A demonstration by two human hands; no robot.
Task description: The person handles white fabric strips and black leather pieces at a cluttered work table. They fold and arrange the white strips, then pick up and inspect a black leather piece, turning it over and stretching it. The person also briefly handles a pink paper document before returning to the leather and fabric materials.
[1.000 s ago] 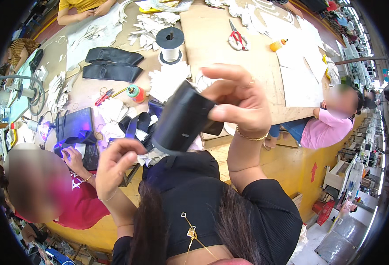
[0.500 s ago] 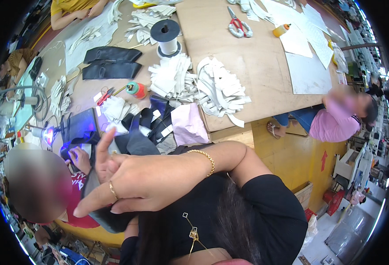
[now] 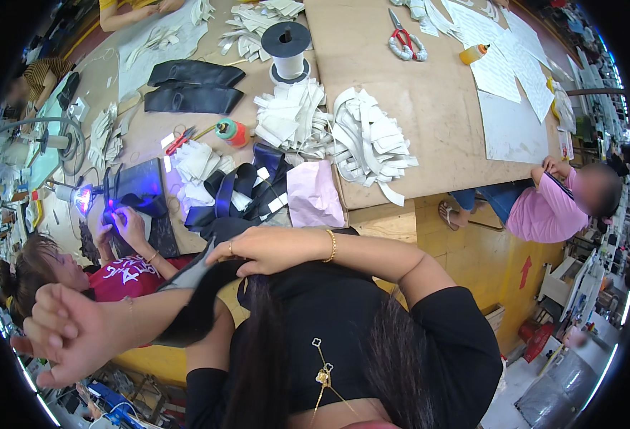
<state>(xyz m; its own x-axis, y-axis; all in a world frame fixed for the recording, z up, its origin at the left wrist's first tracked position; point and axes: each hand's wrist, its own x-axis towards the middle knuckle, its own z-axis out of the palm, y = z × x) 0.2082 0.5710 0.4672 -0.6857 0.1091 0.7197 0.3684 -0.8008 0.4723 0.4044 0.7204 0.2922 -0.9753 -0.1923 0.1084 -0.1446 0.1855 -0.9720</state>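
Since half a second ago the left hand (image 3: 61,332) has swung out low and leftward, fingers loosely curled on nothing, while the right hand (image 3: 257,250) pinches the black fabric piece (image 3: 200,300) (draped across the chest), seemingly mid-repositioning, needing a regrasp.

Black fabric piece (image 3: 200,300), gold bracelet (image 3: 331,245), red-handled scissors (image 3: 403,41), pale pink sheet (image 3: 315,194), white cut strips (image 3: 368,139)
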